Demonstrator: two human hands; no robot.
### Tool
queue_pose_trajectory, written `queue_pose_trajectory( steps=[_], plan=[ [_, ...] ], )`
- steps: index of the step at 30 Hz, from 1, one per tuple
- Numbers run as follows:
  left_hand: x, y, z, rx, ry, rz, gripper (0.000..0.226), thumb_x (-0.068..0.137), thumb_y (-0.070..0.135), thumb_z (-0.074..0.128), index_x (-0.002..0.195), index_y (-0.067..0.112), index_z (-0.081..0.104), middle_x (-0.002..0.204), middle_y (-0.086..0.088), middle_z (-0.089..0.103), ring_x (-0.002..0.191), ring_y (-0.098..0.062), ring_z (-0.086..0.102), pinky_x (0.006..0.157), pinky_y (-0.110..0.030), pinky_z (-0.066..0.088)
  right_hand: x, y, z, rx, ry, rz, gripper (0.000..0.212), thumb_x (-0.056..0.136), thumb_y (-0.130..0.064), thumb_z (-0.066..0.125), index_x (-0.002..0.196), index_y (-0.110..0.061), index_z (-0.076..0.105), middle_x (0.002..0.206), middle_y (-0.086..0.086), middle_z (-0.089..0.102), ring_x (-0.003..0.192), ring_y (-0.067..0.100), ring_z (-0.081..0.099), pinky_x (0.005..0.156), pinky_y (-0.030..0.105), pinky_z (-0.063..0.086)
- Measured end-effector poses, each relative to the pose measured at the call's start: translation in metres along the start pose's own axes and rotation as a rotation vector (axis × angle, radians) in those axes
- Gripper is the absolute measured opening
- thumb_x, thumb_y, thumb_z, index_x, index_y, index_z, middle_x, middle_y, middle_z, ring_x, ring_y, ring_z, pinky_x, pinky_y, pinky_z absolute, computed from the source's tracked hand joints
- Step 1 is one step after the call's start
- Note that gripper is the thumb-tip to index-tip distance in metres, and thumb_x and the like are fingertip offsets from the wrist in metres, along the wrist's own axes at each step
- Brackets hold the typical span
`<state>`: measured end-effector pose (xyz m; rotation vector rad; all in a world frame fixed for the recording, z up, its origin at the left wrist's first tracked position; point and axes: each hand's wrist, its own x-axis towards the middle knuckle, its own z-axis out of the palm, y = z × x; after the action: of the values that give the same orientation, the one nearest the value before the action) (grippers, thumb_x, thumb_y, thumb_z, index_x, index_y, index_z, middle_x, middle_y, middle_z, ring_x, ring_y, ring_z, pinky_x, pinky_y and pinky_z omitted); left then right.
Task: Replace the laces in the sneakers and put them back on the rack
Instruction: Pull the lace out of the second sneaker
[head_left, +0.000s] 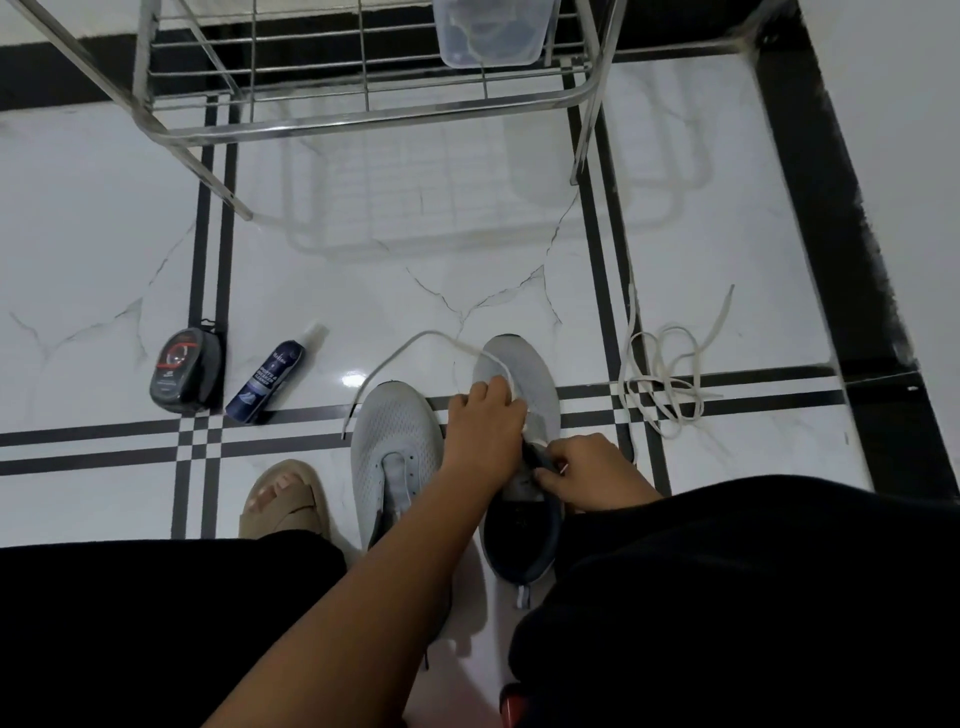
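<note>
Two pale grey sneakers stand side by side on the white tiled floor (467, 249), toes pointing toward a metal rack (363, 111) at the far side. The left hand (485, 415) reaches across the left sneaker (397, 431) to the right sneaker (519, 374), its fingers (498, 392) curled and pinching a white lace (410, 345) at the front of that shoe; the lace arcs away to the left and its free end lies on the floor beside the left sneaker's toe. The right hand (592, 473) sits at the right sneaker's dark tongue, fingers bent and gripping it near the opening. A second white lace (665, 384) lies in a loose tangle on the floor to the right, apart from both shoes. Left of the sneakers lie a dark blue spray bottle (270, 382) and, just beside it, a round dark polish tin (184, 371). A clear plastic tub (493, 34) rests on the rack. A foot in a beige sandal (283, 499) stands near the left sneaker.
</note>
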<state>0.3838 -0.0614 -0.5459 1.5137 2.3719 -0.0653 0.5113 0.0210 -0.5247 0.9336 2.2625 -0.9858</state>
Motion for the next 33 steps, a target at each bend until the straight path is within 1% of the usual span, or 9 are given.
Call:
queue_pose_trajectory(
  steps=[3, 5, 9, 11, 13, 16, 19, 25, 33],
  plan=[
    [-0.001, 0.001, 0.005, 0.028, 0.081, -0.045, 0.018, 0.064, 0.026, 0.081, 0.073, 0.021, 0.067, 0.088, -0.002, 0.056, 0.079, -0.022, 0.055, 0.066, -0.034, 0.043, 0.003, 0.005, 0.002, 0.111, 0.037, 0.032, 0.023, 0.089, -0.027, 0.061, 0.084, -0.006, 0.067, 0.084, 0.010, 0.067, 0.087, 0.025, 0.062, 0.069, 0.030, 0.043],
    [-0.004, 0.003, 0.009, 0.001, 0.121, -0.060, 0.019, 0.060, 0.024, 0.084, 0.070, 0.021, 0.067, 0.087, -0.001, 0.056, 0.076, -0.022, 0.055, 0.064, -0.034, 0.044, 0.004, 0.009, 0.004, 0.189, 0.018, 0.045, 0.023, 0.089, -0.027, 0.062, 0.086, -0.005, 0.070, 0.084, 0.011, 0.069, 0.086, 0.025, 0.063, 0.075, 0.033, 0.047],
    [-0.012, 0.003, 0.010, -0.314, 0.186, -0.209, 0.024, 0.079, 0.020, 0.068, 0.103, 0.015, 0.063, 0.119, -0.006, 0.051, 0.100, -0.026, 0.052, 0.079, -0.037, 0.046, 0.005, 0.013, 0.003, 0.337, 0.000, 0.082, 0.025, 0.087, -0.036, 0.067, 0.086, -0.012, 0.071, 0.083, 0.003, 0.070, 0.078, 0.017, 0.064, 0.068, 0.029, 0.047],
    [-0.022, 0.003, 0.009, -0.481, 0.229, -0.360, 0.041, 0.078, 0.030, 0.072, 0.110, 0.012, 0.052, 0.117, -0.007, 0.047, 0.098, -0.022, 0.049, 0.079, -0.034, 0.048, 0.008, 0.009, -0.003, 0.409, 0.148, 0.078, 0.021, 0.087, -0.038, 0.067, 0.086, -0.018, 0.072, 0.084, -0.005, 0.071, 0.078, 0.010, 0.064, 0.068, 0.024, 0.049],
    [-0.032, 0.004, 0.008, -0.582, 0.120, -0.489, 0.047, 0.078, 0.043, 0.071, 0.105, 0.013, 0.048, 0.107, -0.003, 0.048, 0.092, -0.019, 0.049, 0.077, -0.036, 0.049, 0.017, 0.003, -0.010, 0.333, 0.288, -0.023, 0.013, 0.089, -0.029, 0.065, 0.093, -0.020, 0.073, 0.090, -0.005, 0.070, 0.084, 0.010, 0.064, 0.079, 0.028, 0.051],
    [-0.037, 0.002, 0.010, -0.637, -0.128, -0.504, 0.026, 0.089, 0.042, 0.059, 0.097, 0.017, 0.057, 0.092, 0.001, 0.063, 0.085, -0.018, 0.060, 0.076, -0.037, 0.052, 0.035, -0.010, -0.016, 0.133, 0.182, -0.217, 0.017, 0.092, -0.019, 0.062, 0.104, -0.016, 0.074, 0.103, 0.002, 0.063, 0.092, 0.017, 0.061, 0.086, 0.033, 0.050],
    [-0.035, -0.008, 0.011, -0.724, -0.091, -0.525, 0.020, 0.094, 0.029, 0.055, 0.094, 0.014, 0.068, 0.089, -0.001, 0.070, 0.084, -0.018, 0.064, 0.074, -0.032, 0.051, 0.046, -0.020, -0.011, -0.141, 0.064, -0.282, 0.020, 0.093, -0.023, 0.057, 0.106, -0.016, 0.072, 0.110, 0.005, 0.056, 0.098, 0.024, 0.058, 0.084, 0.040, 0.050],
    [-0.035, -0.017, 0.016, -0.883, -0.130, -0.616, 0.022, 0.093, 0.029, 0.059, 0.090, 0.012, 0.073, 0.083, -0.003, 0.071, 0.081, -0.018, 0.064, 0.076, -0.032, 0.051, 0.042, -0.026, -0.003, -0.386, 0.170, -0.406, 0.013, 0.095, -0.021, 0.052, 0.101, -0.012, 0.060, 0.107, 0.004, 0.052, 0.094, 0.024, 0.054, 0.064, 0.033, 0.042],
    [-0.034, -0.019, 0.011, -0.913, -0.149, -0.624, 0.021, 0.094, 0.025, 0.058, 0.090, 0.010, 0.072, 0.076, -0.001, 0.065, 0.075, -0.015, 0.059, 0.063, -0.024, 0.041, 0.036, -0.034, 0.007, -0.356, 0.213, -0.444, 0.018, 0.093, -0.026, 0.058, 0.100, -0.010, 0.060, 0.107, 0.004, 0.053, 0.099, 0.022, 0.051, 0.061, 0.032, 0.036]
  ],
)
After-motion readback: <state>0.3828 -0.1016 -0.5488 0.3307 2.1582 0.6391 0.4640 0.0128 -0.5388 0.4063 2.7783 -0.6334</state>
